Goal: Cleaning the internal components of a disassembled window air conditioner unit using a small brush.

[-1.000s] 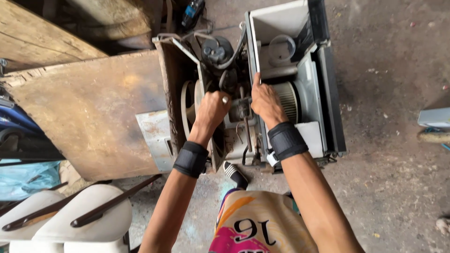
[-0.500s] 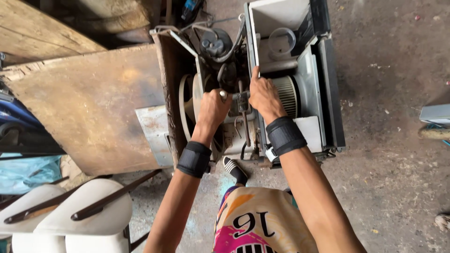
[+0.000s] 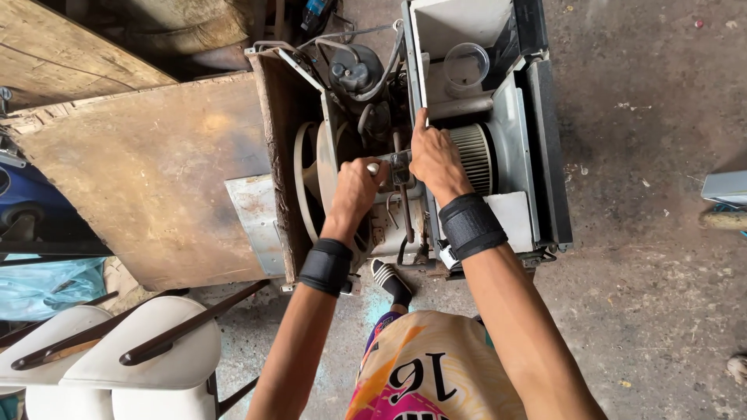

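Observation:
An opened air-conditioner unit (image 3: 537, 187) lies on the ground, its insides exposed. My left hand (image 3: 356, 187) is closed around a light-handled tool (image 3: 375, 167) beside the pale fan blade (image 3: 311, 175). My right hand (image 3: 436, 155) rests on the middle partition next to the ribbed blower wheel (image 3: 473, 159), fingers pressing on the metal. The dark compressor (image 3: 354, 74) with its tubes sits further up. Both wrists wear black bands.
A worn wooden board (image 3: 148, 171) lies to the left of the unit. White chair backs with dark rails (image 3: 132, 358) stand at the lower left. A sandalled foot (image 3: 389, 281) is below the unit. Concrete floor (image 3: 661, 272) spreads to the right.
My left hand has shifted slightly right and up toward the middle of the unit with the tool. My right hand has stretched its fingers further up the partition.

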